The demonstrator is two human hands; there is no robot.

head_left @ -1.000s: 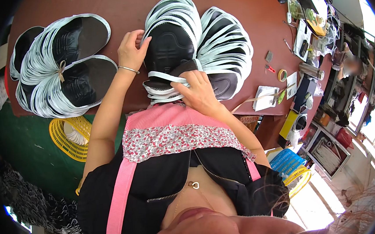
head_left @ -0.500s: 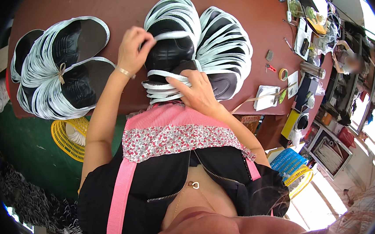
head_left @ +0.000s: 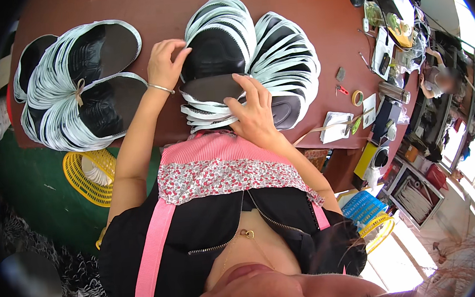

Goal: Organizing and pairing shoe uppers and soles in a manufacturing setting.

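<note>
A fanned stack of black insoles (head_left: 216, 49) with white edging lies on the table in front of me. My left hand (head_left: 166, 66) is at its left edge, thumb and fingers apart, with nothing visible between them. Nearer to me, a smaller pile of white-edged insoles (head_left: 205, 89) sits against my apron, its top piece showing a plain dark brown face. My right hand (head_left: 253, 105) grips this pile from the right, bent fingers spread over the top; its thumb is mostly hidden. Beside it on the right, another row of insoles (head_left: 286, 55) fans out.
On the left, insoles (head_left: 80, 133) lie in bundles with a tie. Scissors (head_left: 342, 90), a tape roll (head_left: 357, 97), white cards (head_left: 336, 127) and a metal flask (head_left: 395, 92) are at the right. A yellow basket (head_left: 81, 186) stands below the table's left side. Another person (head_left: 438, 79) is far right.
A dark brown-faced insole now lies across the near pile, and the middle stack's top looks different. My left hand has moved slightly left and down; my right fingers have spread apart.
</note>
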